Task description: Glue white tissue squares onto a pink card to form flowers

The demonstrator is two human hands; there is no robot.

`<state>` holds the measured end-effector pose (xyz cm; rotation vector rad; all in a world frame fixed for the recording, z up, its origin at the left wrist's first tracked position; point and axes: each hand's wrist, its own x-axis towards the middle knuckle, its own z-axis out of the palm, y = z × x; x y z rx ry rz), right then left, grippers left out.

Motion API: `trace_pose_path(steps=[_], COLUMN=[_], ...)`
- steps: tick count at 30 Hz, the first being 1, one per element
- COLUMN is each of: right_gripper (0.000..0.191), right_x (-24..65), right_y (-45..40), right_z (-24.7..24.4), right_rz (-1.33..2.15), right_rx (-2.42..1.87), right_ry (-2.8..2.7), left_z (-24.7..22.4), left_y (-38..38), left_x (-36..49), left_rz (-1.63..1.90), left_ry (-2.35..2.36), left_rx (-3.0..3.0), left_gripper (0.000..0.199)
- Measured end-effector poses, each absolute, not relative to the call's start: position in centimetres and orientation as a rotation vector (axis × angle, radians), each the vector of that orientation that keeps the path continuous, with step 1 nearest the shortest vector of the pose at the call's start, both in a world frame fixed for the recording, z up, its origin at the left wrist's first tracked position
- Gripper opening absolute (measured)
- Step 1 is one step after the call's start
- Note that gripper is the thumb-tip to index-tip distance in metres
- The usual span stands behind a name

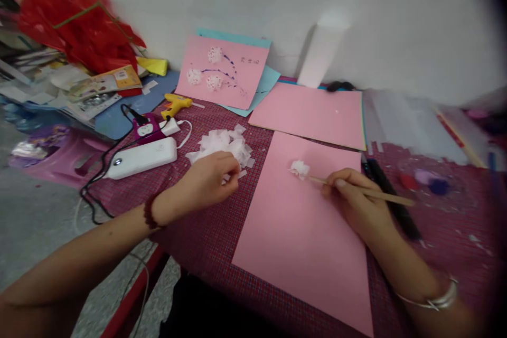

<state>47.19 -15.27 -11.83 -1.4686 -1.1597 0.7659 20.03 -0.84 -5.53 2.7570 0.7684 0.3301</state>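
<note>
My right hand (356, 198) grips a wooden chopstick (390, 197), its thin tip pointing left. That tip meets a small tuft of white tissue paper (299, 168) on the upper part of a pink paper sheet (304, 237). My left hand (209, 179) is closed, thumb and fingers curled together, just in front of a pile of white tissue pieces (224, 143). Whether a tissue piece sits between those fingers is hard to make out.
Behind stands a pink card with white flowers (224, 71) beside stacked pink paper (312, 113). At left lie a yellow glue gun (175, 104), a white power bank (143, 158) and black cables. To the right are a black pen (392, 198) and a clear paint dish (431, 182).
</note>
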Motion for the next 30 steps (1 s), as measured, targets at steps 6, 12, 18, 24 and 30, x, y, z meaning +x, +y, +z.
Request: trace_pose_path(steps=[6, 12, 18, 24, 30], right_gripper=[0.015, 0.016, 0.016, 0.014, 0.012], right_x=[45.8, 45.8, 45.8, 45.7, 45.8], right_y=[-15.2, -15.1, -14.8, -14.5, -14.3], right_z=[-10.2, -10.9, -11.3, -11.1, -11.0], right_rz=[0.878, 0.866, 0.858, 0.825, 0.823], right_rx=[-1.524, -1.528, -1.534, -1.589, -1.614], right_ry=[-1.290, -1.274, -1.228, -1.130, -1.061], left_z=[-3.0, -5.2, -6.8, -7.9, -8.6], left_y=[-0.2, 0.1, 1.2, 2.8, 3.3], left_x=[26.2, 30.9, 30.5, 30.4, 30.3], left_rz=[0.441, 0.463, 0.344, 0.354, 0.329], left_ry=[0.630, 0.605, 0.630, 0.694, 0.641], left_rx=[2.378, 2.213, 2.138, 2.074, 1.976], left_gripper=[0.009, 0.009, 0.009, 0.011, 0.006])
